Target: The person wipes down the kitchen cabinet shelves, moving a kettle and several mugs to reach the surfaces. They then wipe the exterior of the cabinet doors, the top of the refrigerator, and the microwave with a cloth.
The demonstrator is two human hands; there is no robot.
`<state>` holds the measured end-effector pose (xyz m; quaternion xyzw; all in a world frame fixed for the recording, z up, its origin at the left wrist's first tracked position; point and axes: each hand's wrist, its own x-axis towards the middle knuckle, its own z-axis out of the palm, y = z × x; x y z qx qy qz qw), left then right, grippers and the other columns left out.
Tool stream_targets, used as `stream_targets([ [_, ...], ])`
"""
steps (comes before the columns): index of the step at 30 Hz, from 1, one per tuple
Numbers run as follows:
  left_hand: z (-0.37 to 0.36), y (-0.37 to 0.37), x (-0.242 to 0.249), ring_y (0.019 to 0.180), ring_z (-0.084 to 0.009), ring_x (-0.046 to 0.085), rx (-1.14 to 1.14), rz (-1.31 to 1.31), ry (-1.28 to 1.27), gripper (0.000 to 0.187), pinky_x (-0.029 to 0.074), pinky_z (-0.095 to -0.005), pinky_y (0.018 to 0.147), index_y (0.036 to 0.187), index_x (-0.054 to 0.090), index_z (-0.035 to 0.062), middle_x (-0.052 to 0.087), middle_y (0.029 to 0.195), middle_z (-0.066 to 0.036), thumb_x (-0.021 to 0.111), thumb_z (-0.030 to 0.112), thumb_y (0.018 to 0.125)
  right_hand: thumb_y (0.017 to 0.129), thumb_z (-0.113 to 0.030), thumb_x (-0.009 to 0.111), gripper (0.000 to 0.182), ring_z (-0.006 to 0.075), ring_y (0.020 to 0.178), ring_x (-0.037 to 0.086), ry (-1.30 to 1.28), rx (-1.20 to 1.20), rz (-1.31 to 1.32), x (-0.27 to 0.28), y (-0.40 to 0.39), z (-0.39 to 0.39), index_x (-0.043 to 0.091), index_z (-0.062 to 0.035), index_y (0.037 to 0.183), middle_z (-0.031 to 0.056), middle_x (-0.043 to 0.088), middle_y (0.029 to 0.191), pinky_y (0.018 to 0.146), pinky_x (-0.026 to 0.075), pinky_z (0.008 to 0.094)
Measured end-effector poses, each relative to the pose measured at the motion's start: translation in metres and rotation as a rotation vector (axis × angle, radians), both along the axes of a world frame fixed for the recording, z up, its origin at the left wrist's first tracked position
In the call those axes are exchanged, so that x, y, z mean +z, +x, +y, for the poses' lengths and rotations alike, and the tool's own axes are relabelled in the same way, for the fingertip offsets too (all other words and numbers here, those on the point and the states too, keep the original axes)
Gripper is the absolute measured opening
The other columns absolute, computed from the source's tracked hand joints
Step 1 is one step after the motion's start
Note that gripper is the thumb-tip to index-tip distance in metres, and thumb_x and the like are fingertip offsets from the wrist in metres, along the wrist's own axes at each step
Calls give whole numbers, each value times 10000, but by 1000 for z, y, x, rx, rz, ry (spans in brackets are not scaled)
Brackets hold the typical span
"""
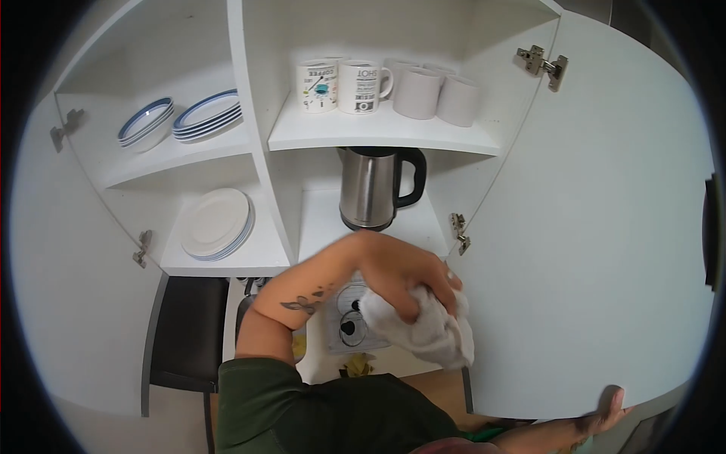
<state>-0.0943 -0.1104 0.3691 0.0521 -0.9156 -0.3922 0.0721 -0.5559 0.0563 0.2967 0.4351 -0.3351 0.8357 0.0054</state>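
My left hand [404, 268] reaches across in front of the cabinet, its fingers closed round a bunched white cloth [431, 333]. The cloth hangs below the lower shelf, close to the inner face of the right cabinet door [597, 204]. At the bottom right, my right hand [609, 412] grips the lower edge of that door; most of its fingers are hidden. Just above my left hand, a steel kettle [368, 189] with a black handle stands upright on the lower shelf.
The upper shelf holds printed mugs [358, 87] and plain mugs [417, 92]. Left of the divider are blue-rimmed bowls [147, 125], blue-rimmed plates [208, 117] and white plates [215, 223]. The left cabinet door [83, 280] stands open. Glass lids [352, 329] lie below.
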Motion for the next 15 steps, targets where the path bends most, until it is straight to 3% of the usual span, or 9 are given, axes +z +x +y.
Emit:
stream_targets([
  [2,4,39,16,1115,-223,531,293,32,-172,449,426,-348,937,1145,615,74,590,1168,-101,667,105,700,811,-72,500,581,248,1191,459,8,39,-3,-6,-12,3,352,85,1350,187,455,1319,1040,328,366],
  [4,-3,71,52,1103,-198,535,510,275,-241,453,431,-339,931,1148,618,69,606,1149,-81,669,156,706,814,-62,495,570,244,1203,457,12,78,-3,-12,-24,5,362,84,1348,185,455,1327,1048,323,362],
  [5,-4,82,81,1094,-208,555,764,251,-169,562,429,-347,940,1176,605,26,620,1123,-105,703,120,631,815,-57,492,564,243,1209,456,15,93,-4,-14,-30,6,367,83,1347,184,455,1332,1053,320,360],
  [7,-19,97,128,752,-76,568,1148,347,-234,451,488,-219,729,1109,609,-9,623,861,-13,648,205,714,817,-61,493,564,243,1212,456,23,95,-10,-17,-33,8,370,79,1348,185,453,1337,1056,319,360],
  [9,-70,118,164,862,-136,605,1466,403,-417,367,508,-262,770,1135,622,65,625,1004,-49,585,216,802,817,-81,500,573,248,1209,459,45,36,-23,-13,-20,6,365,71,1353,189,449,1340,1053,322,364],
  [11,-99,111,194,738,-207,655,1554,673,-711,367,515,-319,660,1059,607,-65,663,822,-149,551,198,809,818,-100,508,583,252,1205,463,82,-24,-37,-7,-9,7,361,64,1358,193,444,1342,1051,325,369],
  [12,-120,111,201,738,-207,655,1546,671,-716,367,515,-319,660,1059,607,-65,663,822,-149,551,198,809,818,-110,512,588,255,1203,464,100,-59,-48,-5,-5,9,359,60,1360,196,442,1343,1050,326,371],
  [14,-166,109,207,845,-254,669,1654,353,-1429,386,532,-383,696,1153,589,-29,685,936,-148,552,172,825,819,-130,519,598,259,1199,467,139,-105,-66,-2,2,12,355,53,1365,200,438,1346,1048,329,376],
  [15,-199,108,208,845,-254,669,1644,359,-1440,386,532,-383,696,1153,589,-29,685,936,-148,552,172,825,820,-139,523,603,261,1197,469,156,-125,-75,-1,4,14,353,49,1367,202,435,1347,1046,330,378],
])
